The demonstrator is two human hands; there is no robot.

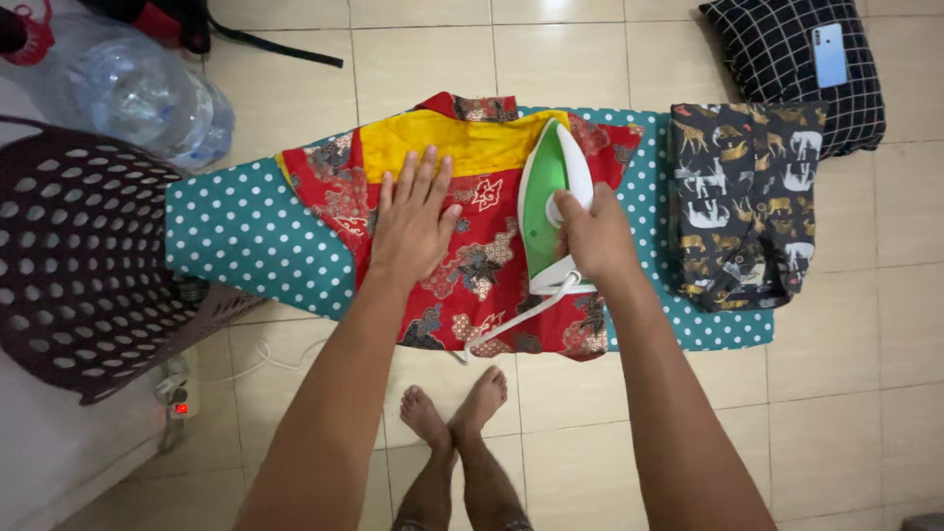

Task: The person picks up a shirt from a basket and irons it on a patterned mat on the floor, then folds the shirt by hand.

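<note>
A red patterned garment [482, 280] with a yellow band lies spread on the teal polka-dot ironing board [246, 231]. My left hand [413, 216] presses flat on the garment, fingers together, just left of the iron. My right hand [590, 236] grips the handle of a green and white iron [546, 182], whose sole rests on the garment with its tip pointing away from me. The iron's white cord [511, 320] trails off the board's near edge.
A folded dark animal-print cloth [742, 202] lies on the board's right end. A dark perforated laundry basket [84, 265] stands at left, a large clear water bottle [128, 88] behind it. A black grid cushion [801, 59] carries a phone [829, 54]. A power strip [180, 398] sits on the tile floor.
</note>
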